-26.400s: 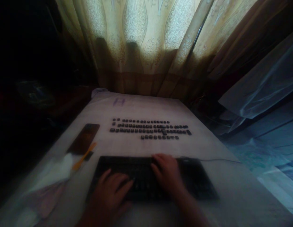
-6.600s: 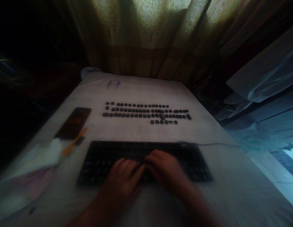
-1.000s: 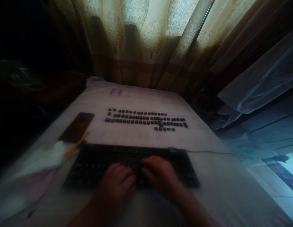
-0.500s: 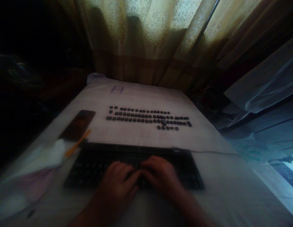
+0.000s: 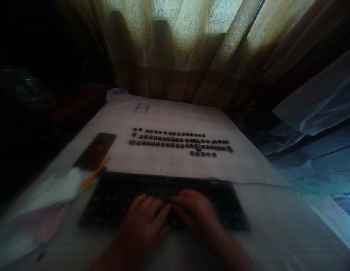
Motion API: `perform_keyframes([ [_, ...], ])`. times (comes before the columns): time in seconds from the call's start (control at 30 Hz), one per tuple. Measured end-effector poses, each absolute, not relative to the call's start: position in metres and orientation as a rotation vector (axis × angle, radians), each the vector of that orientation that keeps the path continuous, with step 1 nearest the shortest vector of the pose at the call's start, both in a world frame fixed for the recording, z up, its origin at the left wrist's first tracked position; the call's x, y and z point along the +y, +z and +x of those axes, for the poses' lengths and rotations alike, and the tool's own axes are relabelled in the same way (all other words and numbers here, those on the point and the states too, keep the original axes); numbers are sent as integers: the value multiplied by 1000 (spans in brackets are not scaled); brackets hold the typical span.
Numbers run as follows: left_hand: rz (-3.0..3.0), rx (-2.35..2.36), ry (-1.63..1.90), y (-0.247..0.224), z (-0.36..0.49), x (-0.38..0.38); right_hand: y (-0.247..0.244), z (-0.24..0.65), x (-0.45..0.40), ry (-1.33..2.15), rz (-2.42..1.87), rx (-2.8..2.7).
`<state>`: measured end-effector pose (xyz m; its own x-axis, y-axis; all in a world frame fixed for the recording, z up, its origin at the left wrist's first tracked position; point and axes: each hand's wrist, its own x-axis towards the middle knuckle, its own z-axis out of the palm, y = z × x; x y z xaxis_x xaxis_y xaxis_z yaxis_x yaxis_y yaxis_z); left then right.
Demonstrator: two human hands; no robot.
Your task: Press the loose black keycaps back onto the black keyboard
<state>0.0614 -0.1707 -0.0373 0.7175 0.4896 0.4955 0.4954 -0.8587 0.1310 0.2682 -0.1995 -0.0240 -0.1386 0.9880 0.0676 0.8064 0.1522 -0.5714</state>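
Close two-handed work at mid-keyboard (image 5: 118, 188).
Keyboard is set on the near half of the bench (image 5: 279, 222); keycaps (image 5: 163, 144) are laid in rows between it and the far edge, phone (image 5: 97, 150) by the left edge. Fingers of left hand (image 5: 143, 222) and right hand (image 5: 196, 210) are curled together over the keys; whether anything is pinched cannot be told. Precise fingertip placement seems called for.

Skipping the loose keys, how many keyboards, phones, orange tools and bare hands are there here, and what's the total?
Keyboard: 1
Phone: 1
Orange tool: 1
Bare hands: 2 (left hand, right hand)
Total: 5
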Motion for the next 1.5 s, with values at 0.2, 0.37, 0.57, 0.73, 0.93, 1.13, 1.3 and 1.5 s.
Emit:
perform_keyframes([
  [0.2,-2877,-878,-860,-40,65,-173,-28,268,-200,524,-1720,-2025],
  [0.37,-2866,-916,-888,-43,66,-175,-28,270,-200,550,-1705,-2043],
  [0.57,-2851,-953,-898,-49,68,-177,-28,266,-200,474,-1792,-2071],
  [0.73,-2850,-1001,-950,-49,70,-177,-27,265,-200,511,-1791,-2063],
  [0.93,-2877,-915,-845,-39,68,-175,-28,266,-200,511,-1758,-2028],
  [1.13,-2857,-937,-908,-40,70,-175,-30,270,-200,574,-1604,-1921],
  [1.3,-2845,-956,-927,-38,71,-175,-28,279,-201,663,-1431,-1703],
  [1.5,-2854,-878,-863,-31,69,-172,-18,293,-199,532,-1390,-1480],
])
